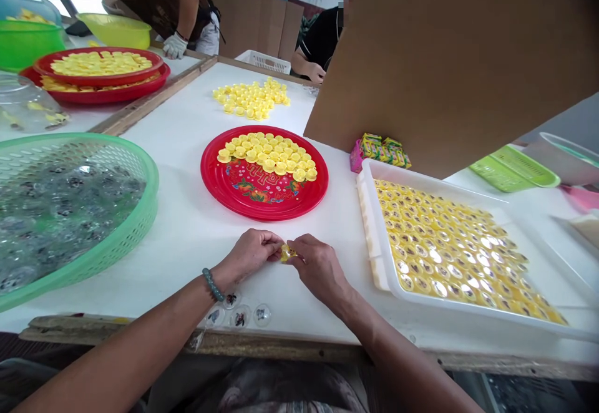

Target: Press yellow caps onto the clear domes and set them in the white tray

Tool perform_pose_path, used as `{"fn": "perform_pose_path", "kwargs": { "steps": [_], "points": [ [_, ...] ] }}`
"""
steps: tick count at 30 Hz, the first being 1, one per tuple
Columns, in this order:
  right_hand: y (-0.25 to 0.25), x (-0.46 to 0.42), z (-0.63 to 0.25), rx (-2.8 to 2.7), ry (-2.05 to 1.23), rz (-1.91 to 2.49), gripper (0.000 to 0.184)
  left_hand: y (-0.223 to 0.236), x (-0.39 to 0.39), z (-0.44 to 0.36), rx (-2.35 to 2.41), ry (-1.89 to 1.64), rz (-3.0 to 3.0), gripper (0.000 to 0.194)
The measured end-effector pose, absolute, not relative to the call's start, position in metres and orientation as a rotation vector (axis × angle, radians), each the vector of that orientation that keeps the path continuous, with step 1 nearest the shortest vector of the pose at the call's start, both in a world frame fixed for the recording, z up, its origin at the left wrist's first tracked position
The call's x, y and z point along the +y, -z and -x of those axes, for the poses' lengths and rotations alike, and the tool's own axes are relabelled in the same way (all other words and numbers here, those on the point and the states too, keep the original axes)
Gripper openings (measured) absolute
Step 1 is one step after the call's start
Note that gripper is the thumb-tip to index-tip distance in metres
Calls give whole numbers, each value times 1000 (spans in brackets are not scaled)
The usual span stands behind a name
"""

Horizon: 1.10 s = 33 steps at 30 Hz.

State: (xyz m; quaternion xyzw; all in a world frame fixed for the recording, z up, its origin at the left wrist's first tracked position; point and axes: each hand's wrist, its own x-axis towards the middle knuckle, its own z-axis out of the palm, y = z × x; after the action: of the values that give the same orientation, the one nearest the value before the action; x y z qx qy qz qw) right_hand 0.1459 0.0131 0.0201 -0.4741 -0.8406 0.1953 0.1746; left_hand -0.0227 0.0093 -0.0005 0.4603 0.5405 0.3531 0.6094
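In the head view, which is the only one, both your hands are above the white bench (180, 238), close to its front edge. The grip of your left hand (253, 252) is closed with thumb and fingers on one side of a small yellow piece (287, 252). The grip of your right hand (321, 267) pinches the same piece from the other side. So this piece is between your two hands, in front of the red tray (264, 214). Your fingers cover part of it, and its details are too small to read. On your left wrist you wear a green bracelet (213, 285).

Near your left forearm, four clear round discs (240, 317) with dark pictures lie on the bench. The red tray has a flower print, and small yellow cups (269, 154) fill its far part. Behind it, more yellow cups lie in a loose pile (253, 98).

At your left there is a green mesh basket (147, 213) with many clear pieces (70, 201) inside. At your right, a white tray (373, 232) contains rows of yellow pieces with shiny tops (449, 257). Just behind this tray stand colourful small packets (384, 150), and a large brown board (449, 57) leans above them.

Across the bench, one co-worker rests a gloved hand (175, 45) near the wooden strip (154, 98).
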Motion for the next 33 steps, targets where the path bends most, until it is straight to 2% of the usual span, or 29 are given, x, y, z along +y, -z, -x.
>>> {"fn": "perform_pose_path", "kwargs": {
  "steps": [8, 15, 21, 33],
  "points": [
    [-20, 27, -148, -2569, -584, 1212, 18, -2, 10, 23, 1240, -811, -1066, 22],
    [-22, 30, -157, -2424, -867, 1116, 23, 1, 8, 22, 1213, -829, -1040, 21],
    [-12, 21, -151, -2304, -750, 1245, 15, 5, 10, 22, 1270, -813, -1057, 22],
    [-23, 42, -154, -2539, -804, 1002, 6, 0, 7, 19, 1287, -834, -983, 20]
  ]
}}
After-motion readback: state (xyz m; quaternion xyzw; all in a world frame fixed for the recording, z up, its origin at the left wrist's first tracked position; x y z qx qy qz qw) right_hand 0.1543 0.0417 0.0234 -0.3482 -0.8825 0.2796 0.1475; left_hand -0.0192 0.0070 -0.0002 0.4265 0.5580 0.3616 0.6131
